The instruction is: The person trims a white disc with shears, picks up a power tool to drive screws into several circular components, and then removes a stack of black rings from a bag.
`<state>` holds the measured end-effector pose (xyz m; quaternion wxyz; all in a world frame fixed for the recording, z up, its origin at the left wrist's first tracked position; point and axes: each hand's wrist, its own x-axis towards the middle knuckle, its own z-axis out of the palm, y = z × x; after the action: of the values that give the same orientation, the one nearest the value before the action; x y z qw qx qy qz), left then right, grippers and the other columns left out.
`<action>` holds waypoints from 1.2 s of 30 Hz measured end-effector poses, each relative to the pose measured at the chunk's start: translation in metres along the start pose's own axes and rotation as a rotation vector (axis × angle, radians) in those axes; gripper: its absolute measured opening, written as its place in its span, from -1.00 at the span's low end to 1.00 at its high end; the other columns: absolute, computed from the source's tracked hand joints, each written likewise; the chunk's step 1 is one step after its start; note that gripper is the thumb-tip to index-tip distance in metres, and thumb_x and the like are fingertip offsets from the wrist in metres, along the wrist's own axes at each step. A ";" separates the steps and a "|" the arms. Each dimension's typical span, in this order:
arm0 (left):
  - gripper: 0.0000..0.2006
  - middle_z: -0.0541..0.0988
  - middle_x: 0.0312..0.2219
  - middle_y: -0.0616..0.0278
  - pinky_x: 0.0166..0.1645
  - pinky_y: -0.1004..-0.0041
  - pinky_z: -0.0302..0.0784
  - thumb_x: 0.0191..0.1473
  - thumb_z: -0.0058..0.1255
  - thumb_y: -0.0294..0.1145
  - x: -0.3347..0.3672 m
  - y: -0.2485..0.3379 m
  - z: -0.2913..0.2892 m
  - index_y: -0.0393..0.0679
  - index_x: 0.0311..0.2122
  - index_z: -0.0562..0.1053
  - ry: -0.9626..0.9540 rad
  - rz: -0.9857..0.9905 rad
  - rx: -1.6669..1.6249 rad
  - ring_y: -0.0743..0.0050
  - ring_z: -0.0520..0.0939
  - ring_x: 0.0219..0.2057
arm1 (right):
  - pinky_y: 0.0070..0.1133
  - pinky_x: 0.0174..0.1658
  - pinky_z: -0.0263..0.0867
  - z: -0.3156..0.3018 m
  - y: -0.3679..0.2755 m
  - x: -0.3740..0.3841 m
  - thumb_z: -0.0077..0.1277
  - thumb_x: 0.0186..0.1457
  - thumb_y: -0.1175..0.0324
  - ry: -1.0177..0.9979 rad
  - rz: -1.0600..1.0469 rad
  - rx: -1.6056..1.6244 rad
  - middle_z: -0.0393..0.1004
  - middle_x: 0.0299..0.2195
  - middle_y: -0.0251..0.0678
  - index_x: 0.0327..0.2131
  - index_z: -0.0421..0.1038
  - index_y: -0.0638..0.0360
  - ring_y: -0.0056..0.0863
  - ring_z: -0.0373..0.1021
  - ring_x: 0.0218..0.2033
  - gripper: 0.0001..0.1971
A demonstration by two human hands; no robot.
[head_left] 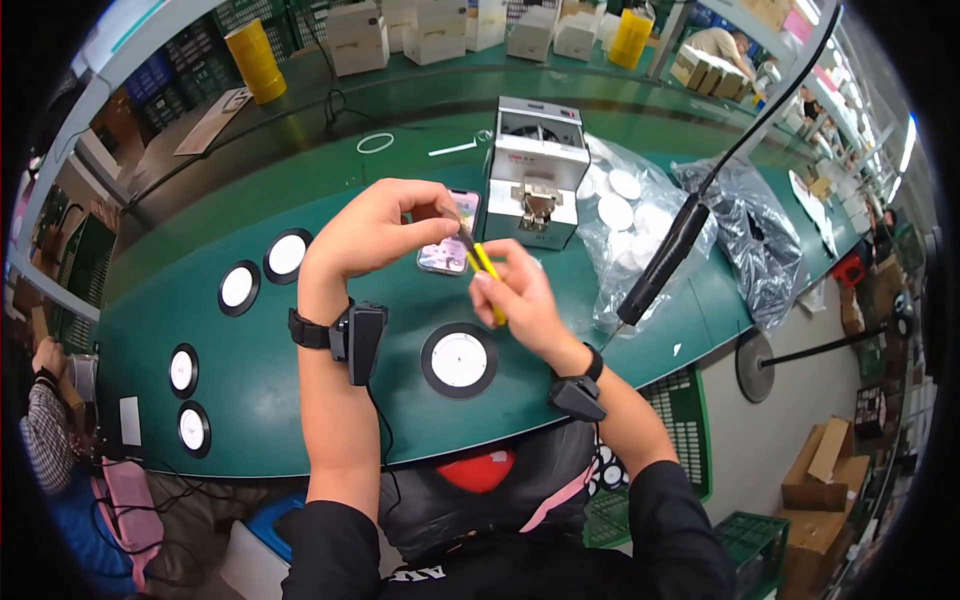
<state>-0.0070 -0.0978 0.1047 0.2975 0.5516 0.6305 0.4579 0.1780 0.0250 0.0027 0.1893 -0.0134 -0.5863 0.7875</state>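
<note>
My right hand (520, 295) is closed round yellow-handled tweezers (485, 262), their dark tip angled up to the left. The thumb and fingers of my left hand (385, 225) pinch together at that tip; whatever they hold is too small to make out. Just beneath both hands a phone (443, 255) with a lit screen lies on the green table (300, 370), partly hidden. A white disc with a black rim (459, 360) lies flat on the table in front of me. Behind my hands stands a grey box-shaped machine (535, 170) with a metal mechanism on its front.
Similar black-rimmed discs (238, 288) lie at left. Right of the machine are a clear bag of white discs (625, 215) and a grey plastic bag (745, 230). A black electric screwdriver (665, 260) hangs at right on a cord. A person's hand (48, 355) shows far left.
</note>
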 end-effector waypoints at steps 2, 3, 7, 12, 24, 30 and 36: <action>-0.82 0.52 -0.52 0.38 -0.33 0.54 0.40 0.17 0.14 -0.35 0.002 0.000 -0.003 -0.28 -0.31 0.54 0.051 0.002 -0.020 0.70 0.44 -0.46 | -0.71 -0.57 0.13 -0.013 -0.023 0.007 -0.04 0.32 0.39 0.155 -0.130 -0.181 0.37 -0.54 -0.41 -0.06 0.32 0.22 -0.73 0.24 -0.62 -0.81; -0.81 0.53 -0.50 0.38 -0.33 0.55 0.40 0.18 0.14 -0.35 0.006 -0.002 0.000 -0.29 -0.29 0.53 0.078 -0.003 -0.053 0.71 0.46 -0.45 | -0.75 -0.57 0.11 -0.023 -0.042 0.009 -0.02 0.31 0.40 0.242 -0.196 -0.279 0.39 -0.51 -0.44 -0.02 0.33 0.23 -0.76 0.24 -0.61 -0.78; -0.81 0.55 -0.49 0.39 -0.32 0.56 0.42 0.18 0.14 -0.35 -0.002 0.006 -0.004 -0.30 -0.27 0.53 0.141 -0.037 0.028 0.70 0.49 -0.44 | -0.80 -0.56 0.07 -0.045 -0.112 0.069 0.01 0.29 0.38 0.329 -0.515 -0.559 0.41 -0.48 -0.50 -0.04 0.41 0.20 -0.84 0.22 -0.59 -0.79; -0.74 0.55 -0.58 0.35 -0.44 0.53 0.36 0.18 0.16 -0.24 -0.004 -0.004 0.001 -0.28 -0.34 0.54 0.201 0.092 0.102 0.68 0.43 -0.54 | -0.70 -0.45 0.21 -0.070 -0.153 0.134 0.00 0.29 0.38 0.248 -0.451 -0.724 0.43 -0.45 -0.46 -0.04 0.44 0.26 -0.78 0.26 -0.50 -0.77; -0.84 0.60 -0.50 0.24 -0.35 0.48 0.46 0.17 0.14 -0.37 -0.044 0.058 -0.007 -0.27 -0.27 0.54 0.181 0.299 0.156 0.54 0.55 -0.49 | -0.34 -0.05 0.33 -0.026 -0.340 0.297 0.03 0.20 0.34 0.458 -1.052 -1.857 0.49 -0.28 -0.19 0.02 0.53 -0.03 -0.18 0.42 -0.18 -0.69; -0.83 0.58 -0.53 0.24 -0.38 0.48 0.45 0.15 0.14 -0.36 -0.056 0.055 -0.017 -0.27 -0.29 0.55 0.291 0.271 0.241 0.51 0.54 -0.51 | -0.07 -0.04 0.26 -0.016 -0.327 0.314 0.04 0.15 0.29 0.443 -0.732 -2.274 0.49 -0.19 -0.27 -0.02 0.53 -0.19 -0.23 0.41 -0.06 -0.70; -0.82 0.56 -0.55 0.24 -0.41 0.48 0.43 0.13 0.15 -0.36 -0.054 0.047 -0.021 -0.29 -0.32 0.54 0.382 0.175 0.256 0.53 0.52 -0.53 | -0.09 -0.06 0.26 -0.018 -0.316 0.313 0.03 0.17 0.30 0.514 -0.764 -2.367 0.40 -0.07 -0.16 0.08 0.48 -0.15 -0.16 0.33 0.00 -0.62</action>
<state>0.0061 -0.1561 0.1487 0.0598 0.5409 0.6781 0.4941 -0.0192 0.2157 0.3532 0.3837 -0.1564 -0.8419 -0.3456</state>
